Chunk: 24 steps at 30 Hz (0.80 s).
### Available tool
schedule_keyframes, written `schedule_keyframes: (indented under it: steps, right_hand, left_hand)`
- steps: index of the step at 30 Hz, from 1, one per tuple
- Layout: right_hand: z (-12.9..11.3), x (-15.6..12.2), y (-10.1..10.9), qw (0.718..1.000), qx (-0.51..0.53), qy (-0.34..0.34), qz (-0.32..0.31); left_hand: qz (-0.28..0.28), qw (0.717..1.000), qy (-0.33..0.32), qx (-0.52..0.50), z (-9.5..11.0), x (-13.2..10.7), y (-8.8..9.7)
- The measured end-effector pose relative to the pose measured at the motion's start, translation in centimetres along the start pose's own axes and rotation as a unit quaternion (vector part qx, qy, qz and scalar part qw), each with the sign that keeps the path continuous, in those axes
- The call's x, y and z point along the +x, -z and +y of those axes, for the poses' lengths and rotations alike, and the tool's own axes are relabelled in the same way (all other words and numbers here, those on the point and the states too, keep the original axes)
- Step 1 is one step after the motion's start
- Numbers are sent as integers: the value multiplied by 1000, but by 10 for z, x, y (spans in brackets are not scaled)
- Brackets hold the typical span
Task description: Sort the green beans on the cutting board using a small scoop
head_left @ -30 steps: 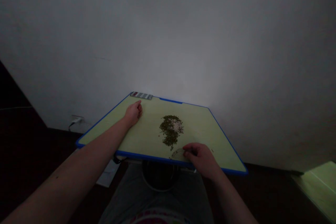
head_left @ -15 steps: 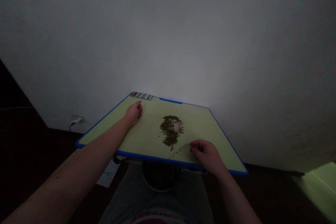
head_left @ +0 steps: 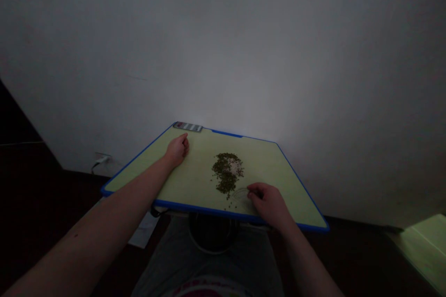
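My left hand point(head_left: 178, 150) rests on the pale yellow-green tabletop point(head_left: 195, 185), its fingers curled into a loose fist with nothing visible in it. Just beyond it lies a phone point(head_left: 188, 126) with its screen lit. Between my hands is a pile of small green-brown grains point(head_left: 226, 174), with a paler pinkish patch point(head_left: 235, 167) on its right side. My right hand point(head_left: 266, 199) pinches a clear curved piece point(head_left: 239, 191) with a thin rim, too faint to name more exactly. That piece reaches the near right edge of the pile, beside a few stray grains.
A blue edging point(head_left: 209, 211) runs round the tabletop. Below its near edge a dark round bowl point(head_left: 213, 234) sits between my legs. A pale wall point(head_left: 244, 55) stands behind the table, with a plug in a socket point(head_left: 102, 159) low on the left.
My right hand has moved slightly left, bringing the clear curved piece closer to the pile's near edge. A few stray grains there have shifted. My left hand has stayed put.
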State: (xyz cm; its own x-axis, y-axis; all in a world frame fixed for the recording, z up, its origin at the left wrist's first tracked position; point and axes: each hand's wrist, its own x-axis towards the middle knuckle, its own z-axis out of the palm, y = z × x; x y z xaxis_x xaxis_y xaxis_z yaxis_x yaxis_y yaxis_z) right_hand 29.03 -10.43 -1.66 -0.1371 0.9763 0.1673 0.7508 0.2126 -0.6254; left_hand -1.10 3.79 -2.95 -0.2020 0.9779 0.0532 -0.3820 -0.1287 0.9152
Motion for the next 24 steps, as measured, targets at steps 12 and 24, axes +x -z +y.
schedule_keyframes:
  steps: [12,24]
  right_hand:
    - [34,24,17,994,-77,-41,72]
    - [52,51,28,972,-178,-35,146]
  left_hand:
    - [-5,1000,-3,-11,-2,1,3]
    - [0,1000,8,-2,-2,1,4]
